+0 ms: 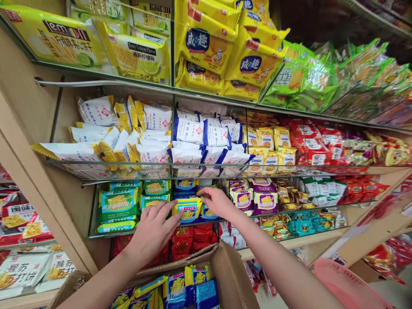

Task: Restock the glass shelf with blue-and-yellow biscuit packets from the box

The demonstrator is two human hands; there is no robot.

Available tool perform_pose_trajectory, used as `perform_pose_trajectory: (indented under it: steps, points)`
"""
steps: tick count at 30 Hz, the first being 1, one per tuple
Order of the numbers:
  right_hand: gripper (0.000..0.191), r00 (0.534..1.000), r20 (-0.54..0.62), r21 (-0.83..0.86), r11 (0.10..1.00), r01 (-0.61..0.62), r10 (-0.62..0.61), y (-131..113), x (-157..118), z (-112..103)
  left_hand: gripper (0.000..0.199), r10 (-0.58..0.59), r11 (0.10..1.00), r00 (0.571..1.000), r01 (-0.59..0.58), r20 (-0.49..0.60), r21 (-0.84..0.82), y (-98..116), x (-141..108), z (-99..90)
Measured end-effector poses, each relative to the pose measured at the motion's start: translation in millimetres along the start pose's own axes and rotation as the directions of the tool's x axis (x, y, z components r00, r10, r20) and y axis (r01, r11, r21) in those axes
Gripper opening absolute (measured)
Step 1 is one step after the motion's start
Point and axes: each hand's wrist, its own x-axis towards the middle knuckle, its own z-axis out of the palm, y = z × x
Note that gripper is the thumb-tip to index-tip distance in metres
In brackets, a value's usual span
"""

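Both hands reach into a low shelf bin of blue and yellow biscuit packets. My left hand lies at the left of the front packet, fingers apart, fingertips at its edge and over the green packets. My right hand is bent over the right side of the same bin, its thumb and index finger close together near the back packets; whether it pinches one is hard to tell. Beneath my arms stands an open cardboard box holding more blue and yellow packets.
Purple packets sit right of the bin, red packets below it. A glass shelf edge with white packets runs above the hands. A wooden upright stands left, a pink basket lower right.
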Motion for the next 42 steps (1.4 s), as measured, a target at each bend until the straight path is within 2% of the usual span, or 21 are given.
perform_pose_trajectory:
  steps: [3,8,13,16,18,21,24,27,30,37,42]
  points:
    - [0.021,0.994,0.063,0.158,0.983,-0.095,0.086,3,9,1,0.028,-0.028,0.998,0.999,0.026,0.033,0.050,1,9,6.2]
    - [0.012,0.973,0.040,0.443,0.869,-0.219,0.225,18,25,9,0.026,-0.079,0.997,0.996,0.078,0.047,0.024,2,13,7.5]
    - [0.008,0.933,-0.029,0.647,0.718,-0.256,0.359,22,48,22,0.031,-0.046,0.999,0.996,0.044,0.077,0.024,2,19,6.8]
    - [0.005,0.909,-0.075,0.735,0.639,-0.227,0.409,20,59,28,0.041,-0.033,0.998,0.992,0.026,0.119,0.065,3,25,7.4]
    - [0.012,0.909,-0.106,0.762,0.621,-0.187,0.403,19,61,30,0.047,-0.062,0.994,0.987,0.048,0.148,0.097,5,31,7.0]
    - [0.023,0.910,-0.156,0.753,0.643,-0.142,0.384,19,57,28,0.054,-0.105,0.988,0.976,0.081,0.191,0.129,10,41,4.9]
    - [0.031,0.892,-0.278,0.578,0.804,-0.142,0.357,18,53,26,0.056,-0.128,0.987,0.966,0.101,0.225,0.125,15,50,4.0]
    - [0.026,0.915,-0.263,0.354,0.913,-0.203,0.305,18,57,27,0.058,-0.145,0.984,0.961,0.117,0.234,0.131,18,57,6.7]
    - [0.024,0.932,-0.182,0.313,0.917,-0.247,0.313,20,64,29,0.058,-0.137,0.984,0.958,0.103,0.250,0.146,19,59,9.5]
    - [0.021,0.946,-0.139,0.253,0.935,-0.251,0.291,28,57,22,0.048,-0.106,0.990,0.954,0.076,0.281,0.116,18,63,2.1]
    - [0.029,0.949,-0.124,0.209,0.942,-0.261,0.290,25,52,11,0.047,-0.068,0.996,0.958,0.046,0.277,0.082,14,64,0.7]
